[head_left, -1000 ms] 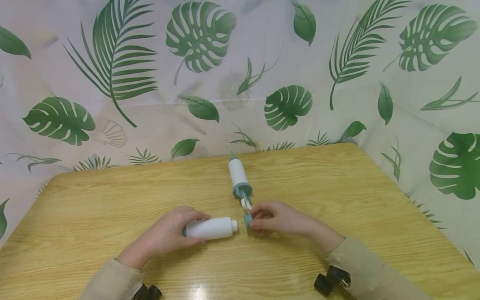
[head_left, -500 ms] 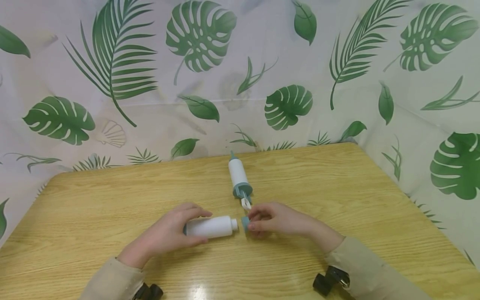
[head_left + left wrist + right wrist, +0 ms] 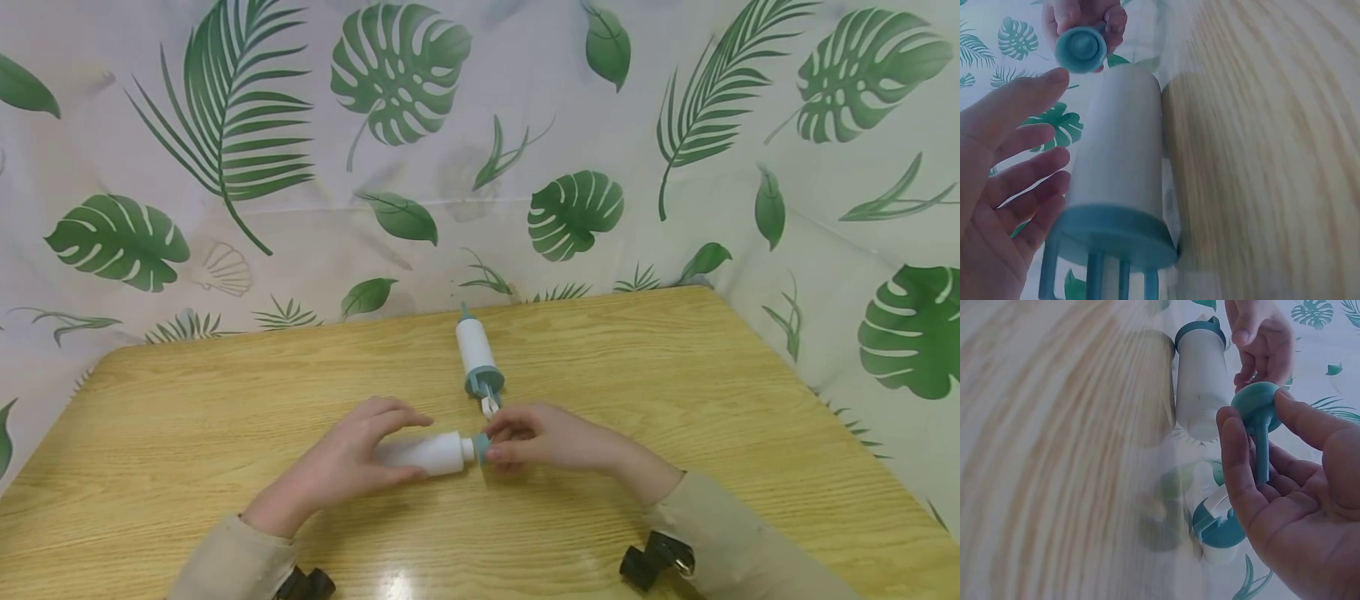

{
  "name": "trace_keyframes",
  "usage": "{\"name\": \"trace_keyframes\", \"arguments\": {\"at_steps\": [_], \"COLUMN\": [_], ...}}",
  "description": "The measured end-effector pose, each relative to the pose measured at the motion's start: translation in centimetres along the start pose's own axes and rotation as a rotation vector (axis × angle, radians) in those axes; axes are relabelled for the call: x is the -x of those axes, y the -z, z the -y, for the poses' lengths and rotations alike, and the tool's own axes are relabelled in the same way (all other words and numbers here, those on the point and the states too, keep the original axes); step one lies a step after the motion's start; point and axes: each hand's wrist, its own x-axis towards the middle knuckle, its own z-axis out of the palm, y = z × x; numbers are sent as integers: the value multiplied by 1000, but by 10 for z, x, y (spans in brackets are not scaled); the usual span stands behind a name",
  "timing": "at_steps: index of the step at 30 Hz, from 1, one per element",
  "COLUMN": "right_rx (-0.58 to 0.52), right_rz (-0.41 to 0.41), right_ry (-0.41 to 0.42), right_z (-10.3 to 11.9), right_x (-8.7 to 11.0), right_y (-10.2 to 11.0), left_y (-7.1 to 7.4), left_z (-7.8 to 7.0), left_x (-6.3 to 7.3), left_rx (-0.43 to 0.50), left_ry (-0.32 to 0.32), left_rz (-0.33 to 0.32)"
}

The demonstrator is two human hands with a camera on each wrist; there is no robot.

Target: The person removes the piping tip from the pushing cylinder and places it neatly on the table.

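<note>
A white hand pump lies on its side on the table, its narrow open neck pointing right. My left hand arches over its rear half. In the left wrist view those fingers are loosely extended beside the barrel, with the pump's teal collar and prongs toward the camera. My right hand pinches a teal nozzle between thumb and fingertips, its hollow round base facing the neck and right at it in the head view. The right wrist view shows the thin spout pointing back toward the palm.
A second white hand pump, with a teal tip and collar, lies behind the hands toward the back edge. Its white handle comes close to my right fingers. A leaf-printed cloth hangs behind the wooden table.
My right hand has moved left, bringing the nozzle from a small gap away up to the pump's neck. My left hand has shifted slightly right along the barrel and its fingers have spread from it.
</note>
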Motion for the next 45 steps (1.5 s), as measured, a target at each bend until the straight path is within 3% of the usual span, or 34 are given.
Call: {"name": "trace_keyframes", "arguments": {"at_steps": [8,17,24,31,45], "right_rx": [-10,-27,-26,-22,-32], "right_rz": [0,14,-3,-17,-55], "right_ry": [42,104,82,77,73], "right_z": [7,14,14,13,11], "right_x": [-8,-14,-14,-11,-11], "right_y": [-4,-7,-6,-1,0], "left_y": [-11,-26,-22,-16,-20], "left_z": [-15,-20,-24,-23,-19], "left_x": [-12,-24,-23,-20,-19], "left_rx": [100,115,144,116,107], "left_ry": [-113,-249,-177,-141,-216], "left_rz": [-91,-213,-191,-204,-258]}}
